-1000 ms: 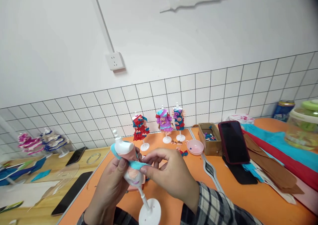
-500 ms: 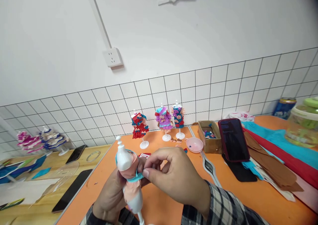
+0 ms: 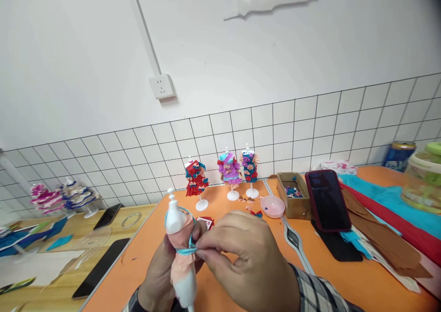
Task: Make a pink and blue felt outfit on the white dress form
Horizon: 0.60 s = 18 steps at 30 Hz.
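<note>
A small white mannequin (image 3: pixel 185 286) wears a peach wrap with a light blue band (image 3: pixel 186 251) around its waist and a blue strip over the shoulder. My left hand (image 3: pixel 156 270) is wrapped round the mannequin from behind and the left, its thumb showing at the right side of the torso. My right hand (image 3: pixel 246 257) pinches the blue band at the right of the waist between thumb and index finger; its other fingers are curled.
Three dressed mannequins, one in red (image 3: pixel 196 178), stand at the back of the orange table (image 3: pixel 165 211). To their right are a pink bowl (image 3: pixel 273 206), a cardboard box (image 3: pixel 299 206), a phone (image 3: pixel 328 201) and coloured sheets. Phones lie on the wooden table at left.
The view has shifted slightly, so things sit a little lower and further right. My right hand has turned and moved closer to the waist band, still pinching it.
</note>
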Motion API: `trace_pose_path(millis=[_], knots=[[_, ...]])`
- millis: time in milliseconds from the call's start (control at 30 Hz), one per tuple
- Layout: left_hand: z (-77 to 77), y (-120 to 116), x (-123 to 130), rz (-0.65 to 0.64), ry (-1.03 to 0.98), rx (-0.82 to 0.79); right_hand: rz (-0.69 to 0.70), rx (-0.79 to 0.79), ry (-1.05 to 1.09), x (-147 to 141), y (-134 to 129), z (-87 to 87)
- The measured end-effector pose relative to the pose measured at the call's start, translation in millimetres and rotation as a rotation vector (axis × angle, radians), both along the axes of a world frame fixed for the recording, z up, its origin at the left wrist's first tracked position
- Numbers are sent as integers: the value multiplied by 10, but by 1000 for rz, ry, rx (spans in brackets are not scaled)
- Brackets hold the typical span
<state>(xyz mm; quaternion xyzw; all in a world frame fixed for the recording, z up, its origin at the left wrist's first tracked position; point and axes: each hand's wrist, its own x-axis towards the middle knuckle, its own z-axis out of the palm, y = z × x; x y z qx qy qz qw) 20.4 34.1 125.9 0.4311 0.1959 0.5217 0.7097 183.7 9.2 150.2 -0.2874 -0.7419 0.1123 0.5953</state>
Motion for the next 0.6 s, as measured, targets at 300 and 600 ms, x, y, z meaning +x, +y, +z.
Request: trace_pose_path(millis=[300, 600], knots=[[-65, -24, -75, -34, 118, -28, 168, -598, 119, -27, -4, 14], [16, -60, -37, 2, 154, 141, 240, -705, 154, -101, -7, -12]])
